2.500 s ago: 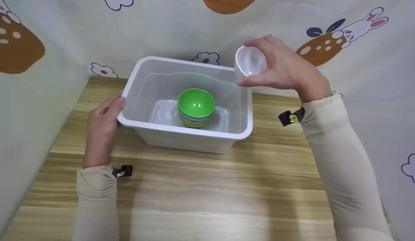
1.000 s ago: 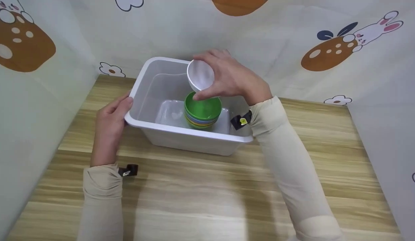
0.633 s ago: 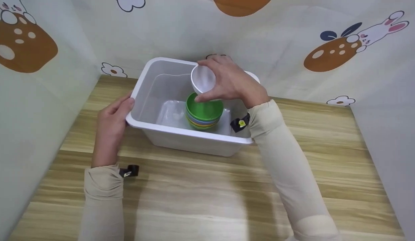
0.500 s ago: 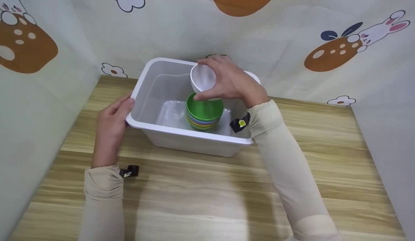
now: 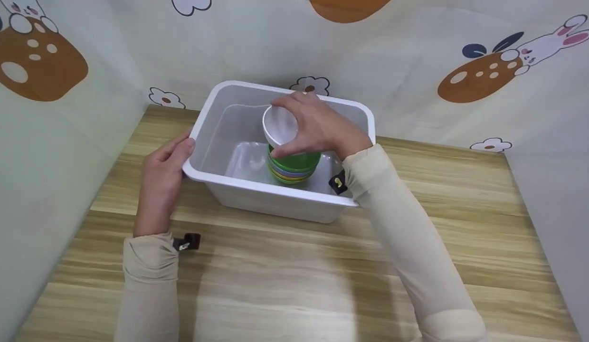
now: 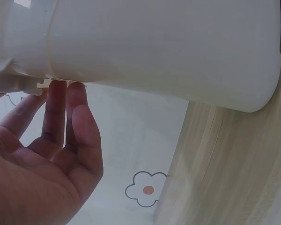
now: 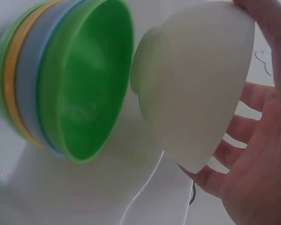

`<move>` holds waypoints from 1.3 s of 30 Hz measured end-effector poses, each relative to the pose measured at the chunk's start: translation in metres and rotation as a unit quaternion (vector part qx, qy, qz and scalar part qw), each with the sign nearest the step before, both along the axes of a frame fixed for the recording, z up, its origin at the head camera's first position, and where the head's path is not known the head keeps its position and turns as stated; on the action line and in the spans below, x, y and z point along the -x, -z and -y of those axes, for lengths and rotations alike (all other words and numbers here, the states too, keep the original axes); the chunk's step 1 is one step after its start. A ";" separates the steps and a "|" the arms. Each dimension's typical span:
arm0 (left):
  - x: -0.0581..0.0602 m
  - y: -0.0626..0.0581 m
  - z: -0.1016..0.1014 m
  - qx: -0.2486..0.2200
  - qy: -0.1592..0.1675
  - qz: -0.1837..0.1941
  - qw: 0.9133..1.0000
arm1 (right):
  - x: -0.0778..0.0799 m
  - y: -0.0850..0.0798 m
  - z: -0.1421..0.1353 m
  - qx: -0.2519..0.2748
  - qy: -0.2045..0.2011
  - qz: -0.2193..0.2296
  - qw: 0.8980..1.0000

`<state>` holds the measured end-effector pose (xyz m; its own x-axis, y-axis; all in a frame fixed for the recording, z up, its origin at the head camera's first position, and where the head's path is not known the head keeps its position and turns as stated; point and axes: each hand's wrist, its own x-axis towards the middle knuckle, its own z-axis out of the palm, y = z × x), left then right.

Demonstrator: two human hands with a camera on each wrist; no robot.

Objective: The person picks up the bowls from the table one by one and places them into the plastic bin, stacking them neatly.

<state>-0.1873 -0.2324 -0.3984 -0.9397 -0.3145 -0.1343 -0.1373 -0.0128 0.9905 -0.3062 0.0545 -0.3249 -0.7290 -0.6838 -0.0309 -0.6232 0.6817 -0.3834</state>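
Observation:
A white bowl (image 5: 281, 127) is gripped by its rim between the thumb and fingers of my right hand (image 5: 318, 126), inside the bin and just above a stack of bowls. The topmost stacked bowl is green (image 5: 299, 162), with blue, yellow and green ones under it. In the right wrist view the white bowl (image 7: 196, 84) tilts with its foot toward the green bowl (image 7: 91, 84), close to its rim. My left hand (image 5: 164, 178) holds the left rim of the white plastic bin (image 5: 270, 187), thumb on top; the left wrist view shows its curled fingers (image 6: 56, 112) under the rim.
The bin stands on a wood-grain table (image 5: 275, 270), near the patterned back curtain (image 5: 384, 57). Curtain also borders the table at left and right. Each sleeve cuff carries a small black camera mount, the left one (image 5: 187, 242) over the table.
My right hand has carried the white bowl from above the bin's right end leftward, then lower toward the stack. The left hand keeps its hold on the rim; the head view shifts slightly.

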 end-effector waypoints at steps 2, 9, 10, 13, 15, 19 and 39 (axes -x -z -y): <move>0.000 0.000 0.000 0.000 0.001 0.003 1.000 | -0.002 0.002 0.001 -0.001 -0.008 0.001 1.000; 0.000 -0.001 0.000 0.020 0.002 0.004 1.000 | -0.003 0.004 0.000 -0.009 -0.006 0.028 1.000; 0.000 -0.001 0.000 0.022 0.000 0.004 1.000 | -0.003 0.005 0.000 -0.008 -0.005 0.032 0.999; 0.000 -0.002 0.000 0.015 -0.004 0.005 1.000 | -0.002 0.006 0.000 -0.007 -0.004 0.041 0.999; 0.001 -0.002 -0.001 0.012 -0.007 0.005 1.000 | -0.001 0.006 0.000 -0.009 -0.002 0.048 0.999; 0.001 -0.002 -0.002 0.000 -0.007 0.004 1.000 | -0.001 0.008 0.000 -0.023 0.001 0.062 0.998; 0.000 -0.001 -0.001 0.002 -0.005 0.014 1.000 | 0.000 0.018 0.004 -0.095 -0.012 0.061 0.994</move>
